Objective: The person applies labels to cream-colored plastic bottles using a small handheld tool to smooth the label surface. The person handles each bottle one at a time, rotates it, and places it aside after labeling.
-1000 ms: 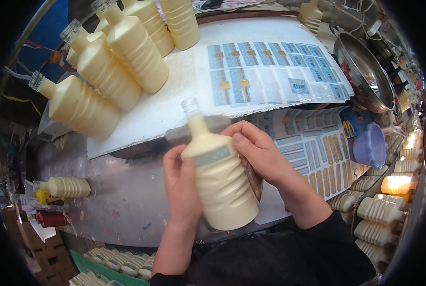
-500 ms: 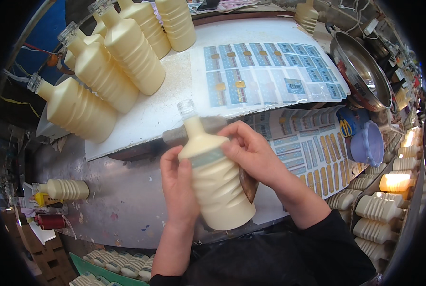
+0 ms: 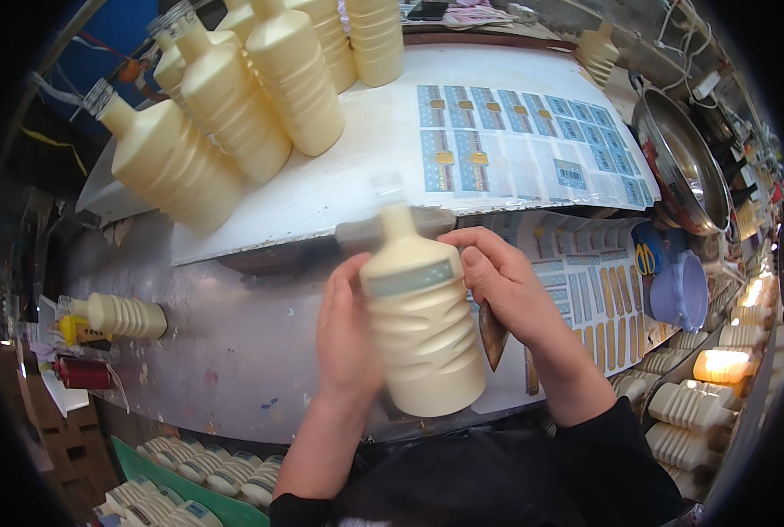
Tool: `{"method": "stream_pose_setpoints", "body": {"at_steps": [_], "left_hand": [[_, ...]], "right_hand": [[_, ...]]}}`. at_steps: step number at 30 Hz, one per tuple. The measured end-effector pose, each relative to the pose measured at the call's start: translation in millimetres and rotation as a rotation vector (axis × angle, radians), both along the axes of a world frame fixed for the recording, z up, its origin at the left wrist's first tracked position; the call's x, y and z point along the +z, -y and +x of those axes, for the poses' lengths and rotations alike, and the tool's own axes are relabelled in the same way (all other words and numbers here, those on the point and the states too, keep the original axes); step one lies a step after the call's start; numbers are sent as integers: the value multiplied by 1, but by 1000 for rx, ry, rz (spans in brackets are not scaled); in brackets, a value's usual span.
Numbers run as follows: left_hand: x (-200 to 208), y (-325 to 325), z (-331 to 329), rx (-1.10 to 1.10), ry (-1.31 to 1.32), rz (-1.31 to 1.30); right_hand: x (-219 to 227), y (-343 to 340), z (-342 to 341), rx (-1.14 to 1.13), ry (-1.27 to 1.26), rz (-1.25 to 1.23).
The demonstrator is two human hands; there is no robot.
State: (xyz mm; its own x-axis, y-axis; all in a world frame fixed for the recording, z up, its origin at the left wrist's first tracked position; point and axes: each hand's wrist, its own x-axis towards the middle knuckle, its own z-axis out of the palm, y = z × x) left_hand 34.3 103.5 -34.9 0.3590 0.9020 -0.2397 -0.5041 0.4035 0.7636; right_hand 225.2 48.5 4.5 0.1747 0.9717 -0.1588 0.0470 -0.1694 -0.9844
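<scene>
A cream plastic bottle (image 3: 427, 356) with a ribbed body and a clear threaded neck stands nearly upright between my hands. Around its shoulder runs a pale blue-green label strip (image 3: 414, 278). My left hand (image 3: 346, 338), a little blurred, clasps the bottle's left side. On the right, my right hand (image 3: 503, 279) grips the shoulder by the strip's end, thumb and fingers bent. A brown, pointed flat tool (image 3: 492, 338) sticks down below the right hand's fingers; how it is held is hidden.
Several cream bottles (image 3: 234, 105) stand on the white board (image 3: 370, 114) at the far left. Label sheets (image 3: 506, 145) lie on that board and below it. A metal pan (image 3: 686, 158), a purple bucket (image 3: 680, 290) and yellow-handled scissors (image 3: 645, 258) are at right. Bottles fill a green crate (image 3: 146, 470).
The view has shifted, so the surroundings sit differently in it. The bottle has turned, showing the strip more fully, and my right thumb has drawn back from the strip's face toward the edge.
</scene>
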Motion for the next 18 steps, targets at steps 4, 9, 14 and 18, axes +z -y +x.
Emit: {"method": "stream_pose_setpoints", "body": {"at_steps": [4, 9, 14, 18], "left_hand": [[5, 3, 1, 11, -71, 45], [0, 1, 2, 1, -67, -24], [-2, 0, 2, 13, -102, 32], [-7, -2, 3, 41, -117, 59]], "right_hand": [[-20, 1, 0, 17, -69, 29], [-25, -1, -1, 8, -153, 9], [-24, -2, -3, 6, -213, 15], [-26, -2, -3, 0, -227, 30]]}}
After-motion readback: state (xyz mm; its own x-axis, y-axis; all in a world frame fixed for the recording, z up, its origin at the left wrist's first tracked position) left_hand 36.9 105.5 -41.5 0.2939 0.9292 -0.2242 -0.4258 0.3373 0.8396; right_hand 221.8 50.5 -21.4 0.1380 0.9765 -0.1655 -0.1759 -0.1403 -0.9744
